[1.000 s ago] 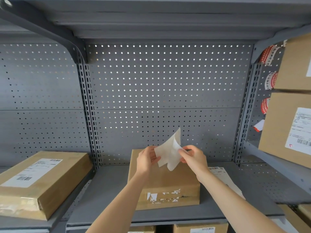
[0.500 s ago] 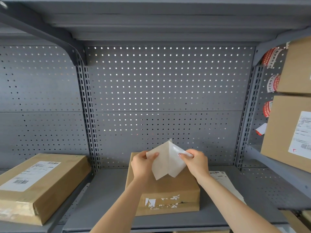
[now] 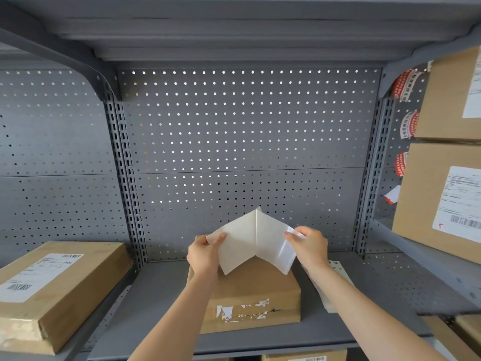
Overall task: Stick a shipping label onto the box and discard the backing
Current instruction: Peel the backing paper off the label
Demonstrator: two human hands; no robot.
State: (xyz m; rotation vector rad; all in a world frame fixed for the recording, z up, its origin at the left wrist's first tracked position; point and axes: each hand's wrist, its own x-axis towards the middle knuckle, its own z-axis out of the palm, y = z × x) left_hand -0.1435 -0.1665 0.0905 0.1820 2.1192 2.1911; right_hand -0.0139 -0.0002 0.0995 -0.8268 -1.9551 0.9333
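A brown cardboard box (image 3: pixel 256 295) lies flat on the grey shelf (image 3: pixel 156 308), with torn white label scraps on its front face. Above it I hold a white label sheet spread into two leaves that join at a raised crease. My left hand (image 3: pixel 204 254) pinches the matte left leaf (image 3: pixel 238 243). My right hand (image 3: pixel 309 247) pinches the glossier right leaf (image 3: pixel 276 246). Which leaf is the label and which the backing I cannot tell. The sheet hangs just over the box's far top edge.
More white label sheets (image 3: pixel 335 277) lie on the shelf right of the box, partly under my right forearm. A labelled parcel (image 3: pixel 49 287) sits on the left shelf. Labelled boxes (image 3: pixel 447 199) stack at the right. Pegboard backs the bay.
The two leaves have been pulled much wider apart, my hands spreading left and right. The sheet has dropped closer to the box top.
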